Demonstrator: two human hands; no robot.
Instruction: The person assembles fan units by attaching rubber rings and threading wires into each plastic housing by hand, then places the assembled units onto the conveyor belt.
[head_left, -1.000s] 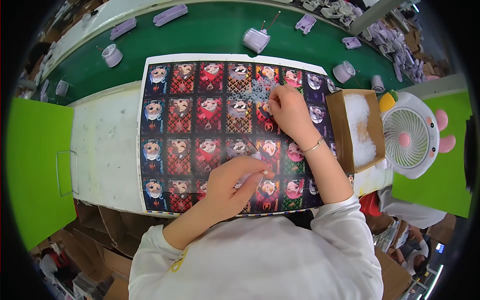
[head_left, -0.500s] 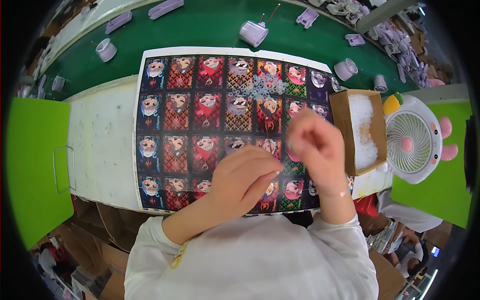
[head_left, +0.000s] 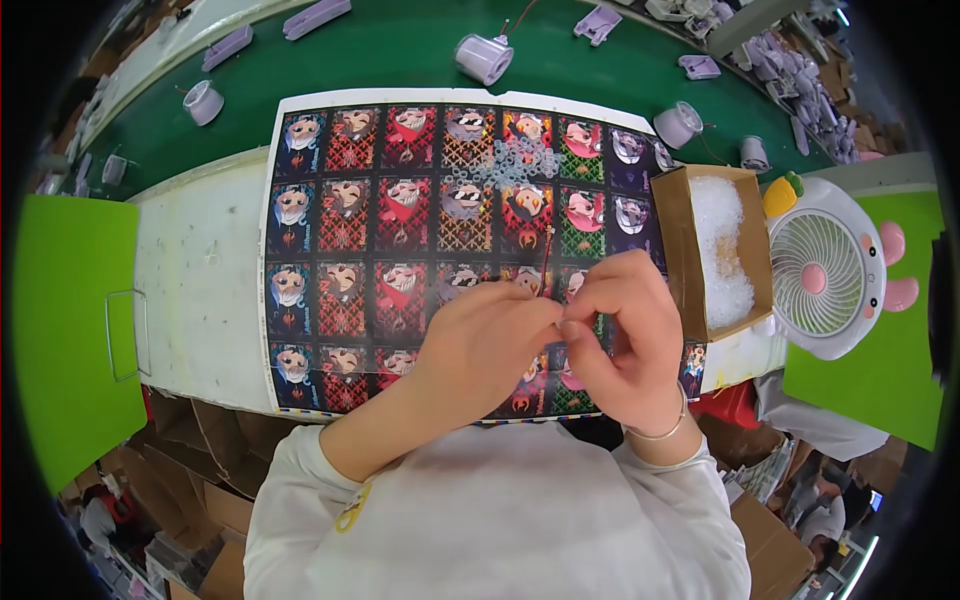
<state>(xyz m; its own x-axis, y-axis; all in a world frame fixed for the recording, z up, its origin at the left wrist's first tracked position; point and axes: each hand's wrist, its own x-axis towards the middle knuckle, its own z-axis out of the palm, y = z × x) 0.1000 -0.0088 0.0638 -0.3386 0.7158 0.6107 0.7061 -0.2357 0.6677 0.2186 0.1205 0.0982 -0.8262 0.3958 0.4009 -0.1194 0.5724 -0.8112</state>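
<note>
My left hand (head_left: 488, 335) is closed over the printed sheet (head_left: 345, 290), its fingers pinched together. A thin red wire (head_left: 546, 265) with a small pale tip sticks up from behind its fingers. Thumb and forefinger of my right hand (head_left: 632, 335) are pinched together and meet the left fingertips. Whatever small thing lies between them is too small to name. Ahead of both hands, a loose pile of small clear rings (head_left: 522, 163) rests on the sheet, which carries rows of cartoon cards.
To the right stand an open cardboard box (head_left: 688, 240) of small translucent pieces and a white fan (head_left: 822, 270) with pink ears. Behind, a green belt (head_left: 390, 60) carries lilac cylinders (head_left: 484, 60) and lilac plastic parts (head_left: 598, 25). Green panels (head_left: 80, 330) flank the table.
My right hand has come down to the left fingertips and pinches there. The red wire now stands out more clearly above the left hand. Cylinders on the belt appear slightly farther left.
</note>
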